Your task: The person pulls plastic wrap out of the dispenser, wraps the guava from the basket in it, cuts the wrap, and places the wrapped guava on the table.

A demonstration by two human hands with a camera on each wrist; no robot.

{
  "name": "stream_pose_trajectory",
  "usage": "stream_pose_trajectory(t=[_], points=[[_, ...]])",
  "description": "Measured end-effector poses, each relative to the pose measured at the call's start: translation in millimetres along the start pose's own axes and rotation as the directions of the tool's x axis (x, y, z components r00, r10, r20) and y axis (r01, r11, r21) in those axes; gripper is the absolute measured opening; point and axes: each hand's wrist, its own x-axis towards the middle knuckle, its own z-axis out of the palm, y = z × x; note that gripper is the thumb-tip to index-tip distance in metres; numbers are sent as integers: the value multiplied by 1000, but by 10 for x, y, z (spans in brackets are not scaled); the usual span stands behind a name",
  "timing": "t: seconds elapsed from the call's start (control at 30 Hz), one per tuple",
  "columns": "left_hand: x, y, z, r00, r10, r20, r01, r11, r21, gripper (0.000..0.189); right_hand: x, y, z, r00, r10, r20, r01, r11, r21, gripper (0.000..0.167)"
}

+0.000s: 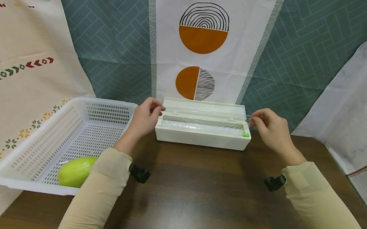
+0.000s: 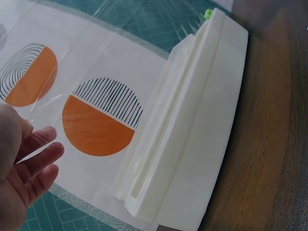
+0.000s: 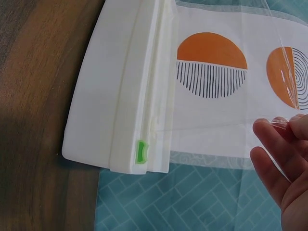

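Note:
A white cling film dispenser (image 1: 202,138) stands at the back of the table with its lid raised, showing the film roll inside. A green slider (image 1: 245,134) sits at its right end. Thin clear cling film (image 3: 216,122) is stretched out from the dispenser, above it. My left hand (image 1: 147,115) pinches one corner of the film between thumb and index finger, beside the dispenser's left end. At the right end, my right hand (image 1: 271,130) pinches the other corner, where the film bunches at the fingertips. The remaining fingers of the left hand are loosely bent.
To the left is a white perforated plastic basket (image 1: 33,186), holding a green mango-like fruit (image 1: 76,172) partly behind my left sleeve. Brown wooden tabletop (image 1: 191,192) lies in front of the dispenser. Patterned cloths (image 1: 121,34) hang behind and at both sides.

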Motion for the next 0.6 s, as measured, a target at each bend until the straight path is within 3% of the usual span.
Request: stream_pose_trajectory(t=[0.37,0.6], points=[[-2,-2,-39,999,-17,47,18,1000,-23,21,6,3,-5,1000,-6,-6,6,1000,3,9],[-4,8,-47,998,-25,53,25,1000,10,22,10,0,-3,1000,-4,-4,4,1000,-20,10]])
